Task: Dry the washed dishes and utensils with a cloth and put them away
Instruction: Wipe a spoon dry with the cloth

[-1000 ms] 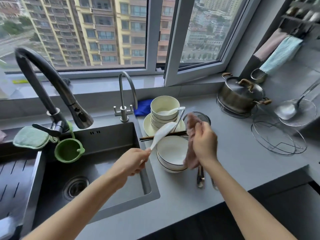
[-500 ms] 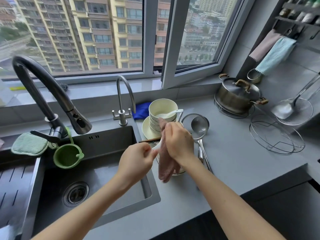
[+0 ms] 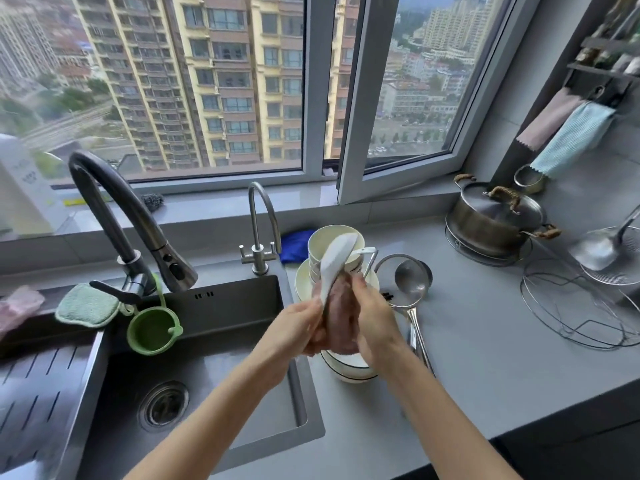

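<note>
A white ceramic spoon [image 3: 335,260] sticks up between my hands, bowl end uppermost. My left hand [image 3: 294,330] grips its handle from the left. My right hand [image 3: 375,322] holds a pink cloth [image 3: 341,315] wrapped round the spoon's lower part. Below my hands, stacked white bowls with dark rims [image 3: 349,370] sit on the grey counter [image 3: 485,348], mostly hidden. Behind them cream bowls [image 3: 317,242] are stacked on a plate, with another white spoon [image 3: 365,251] lying in the top one. A steel ladle [image 3: 410,284] and a skimmer lie to the right. Dark chopstick tips [image 3: 388,295] show past my right hand.
The sink [image 3: 221,348] with a dark tap [image 3: 114,216] and a green strainer cup [image 3: 154,329] lies left. A small steel tap [image 3: 258,233] stands at the sink corner. A lidded pot [image 3: 491,220], wire racks [image 3: 575,306] and a spatula fill the right. Cloths hang on the right wall.
Both hands came together over the bowls. The spoon swung upright and the cloth now wraps its handle, with its bowl end emerging above the cloth.
</note>
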Tool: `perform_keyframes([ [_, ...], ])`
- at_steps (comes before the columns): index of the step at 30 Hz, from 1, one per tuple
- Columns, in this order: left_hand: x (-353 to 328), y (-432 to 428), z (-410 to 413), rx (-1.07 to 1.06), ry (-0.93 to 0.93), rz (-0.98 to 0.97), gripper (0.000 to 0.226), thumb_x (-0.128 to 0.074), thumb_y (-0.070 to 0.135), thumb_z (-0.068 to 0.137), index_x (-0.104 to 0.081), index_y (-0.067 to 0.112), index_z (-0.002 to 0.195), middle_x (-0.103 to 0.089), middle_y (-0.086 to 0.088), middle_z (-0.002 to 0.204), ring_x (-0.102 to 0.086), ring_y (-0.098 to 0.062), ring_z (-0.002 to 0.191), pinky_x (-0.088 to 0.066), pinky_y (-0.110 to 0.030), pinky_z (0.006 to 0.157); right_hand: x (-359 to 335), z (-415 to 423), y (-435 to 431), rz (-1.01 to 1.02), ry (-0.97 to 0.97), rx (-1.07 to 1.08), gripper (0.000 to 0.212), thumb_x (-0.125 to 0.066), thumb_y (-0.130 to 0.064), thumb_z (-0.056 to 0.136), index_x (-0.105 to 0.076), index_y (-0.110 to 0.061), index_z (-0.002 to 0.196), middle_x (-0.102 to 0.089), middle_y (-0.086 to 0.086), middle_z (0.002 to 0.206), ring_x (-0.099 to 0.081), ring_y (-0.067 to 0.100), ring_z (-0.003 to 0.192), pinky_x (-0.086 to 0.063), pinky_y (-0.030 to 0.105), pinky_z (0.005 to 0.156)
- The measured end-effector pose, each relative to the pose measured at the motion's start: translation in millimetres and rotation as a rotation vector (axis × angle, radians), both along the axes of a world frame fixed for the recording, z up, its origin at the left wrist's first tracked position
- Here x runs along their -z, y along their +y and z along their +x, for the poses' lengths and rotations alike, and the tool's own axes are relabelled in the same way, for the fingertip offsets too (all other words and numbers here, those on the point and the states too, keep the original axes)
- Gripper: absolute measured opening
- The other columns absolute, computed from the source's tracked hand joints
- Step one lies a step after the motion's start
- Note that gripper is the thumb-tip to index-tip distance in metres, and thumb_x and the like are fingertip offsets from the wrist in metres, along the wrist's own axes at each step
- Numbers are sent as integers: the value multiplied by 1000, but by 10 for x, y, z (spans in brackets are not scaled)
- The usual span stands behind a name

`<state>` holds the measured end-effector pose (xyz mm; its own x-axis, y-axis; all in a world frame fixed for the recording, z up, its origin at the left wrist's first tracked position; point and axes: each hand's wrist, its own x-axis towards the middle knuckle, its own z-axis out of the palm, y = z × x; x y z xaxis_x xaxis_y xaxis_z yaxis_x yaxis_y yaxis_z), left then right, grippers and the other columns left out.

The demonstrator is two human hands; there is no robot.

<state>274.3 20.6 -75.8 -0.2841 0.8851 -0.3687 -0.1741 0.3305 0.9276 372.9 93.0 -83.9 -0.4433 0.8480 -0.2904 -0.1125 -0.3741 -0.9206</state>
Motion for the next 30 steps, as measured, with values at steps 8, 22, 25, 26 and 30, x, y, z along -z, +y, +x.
perform_keyframes([
  [8,-361,-172,-186,200,381,-256,51,-32,36,102,-66,-1,99,-72,-17,86,-67,-22,65,-60,-29,60,-58,-190,-157,588,-151,-108,19,-56,-8,92,-66,-22,98,-73,-6,89,-67,10,87,-53,27,81],
  [22,-456,-710,-824,-578,446,-19,29,-38,11,100,-63,-2,92,-59,-16,64,-54,-13,34,-36,-18,31,-23,-417,-302,2022,-513,-177,39,-64,-2,78,-68,-12,116,-50,4,64,-45,23,48,-33,29,42],
  [25,-449,-939,-996,-661,518,-52,25,-39,13,100,-60,2,94,-57,-14,69,-54,-11,33,-34,-18,30,97,-397,-359,2002,-436,-260,45,-65,-2,80,-63,-9,124,-54,4,70,-47,24,52,-41,34,43],
  [26,-442,-1034,-1084,-693,532,-69,25,-39,14,100,-61,2,96,-57,-14,71,-55,-14,36,-34,-18,31,126,-397,-371,2008,-407,-266,45,-65,-2,81,-62,-8,125,-55,4,71,-47,23,52,-41,34,43],
  [30,-480,-1554,-1505,-933,528,-100,21,-43,18,99,-60,8,101,-55,-12,85,-53,-22,63,-44,-24,43,203,-438,-374,2020,-379,-352,58,-78,-3,68,-55,-17,120,-54,2,66,-46,21,47,-35,29,40],
])
